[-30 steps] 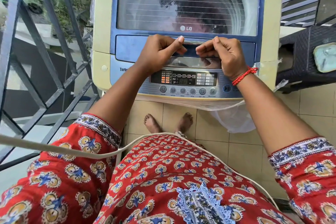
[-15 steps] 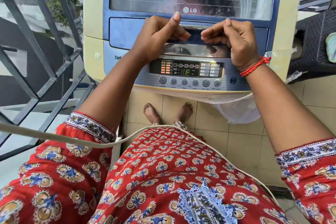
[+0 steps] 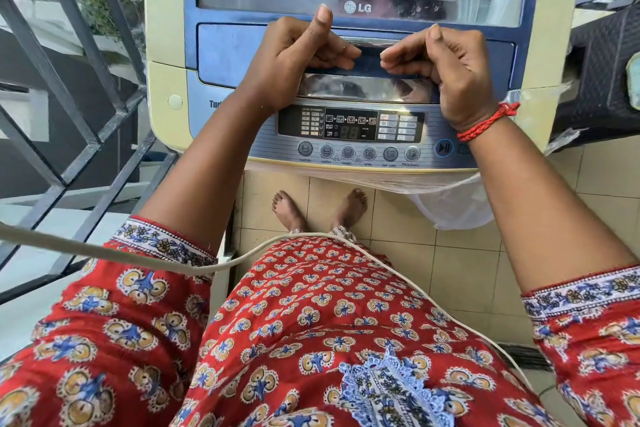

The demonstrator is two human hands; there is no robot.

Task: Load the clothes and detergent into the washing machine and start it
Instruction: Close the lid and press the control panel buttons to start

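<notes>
We cannot see the fingertips of the left hand [image 3: 298,59] or right hand [image 3: 446,69], curled into the lid handle [image 3: 369,61]; the washing machine [image 3: 166,28] top is cropped.

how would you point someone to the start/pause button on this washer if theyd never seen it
Find the cream and blue LG washing machine, then its control panel along the front edge nearest the person. Below the display runs a row of round grey buttons; the start/pause button sits apart to their right, near the right hand wrist, the only one ringed in blue with a play/pause symbol.
</notes>
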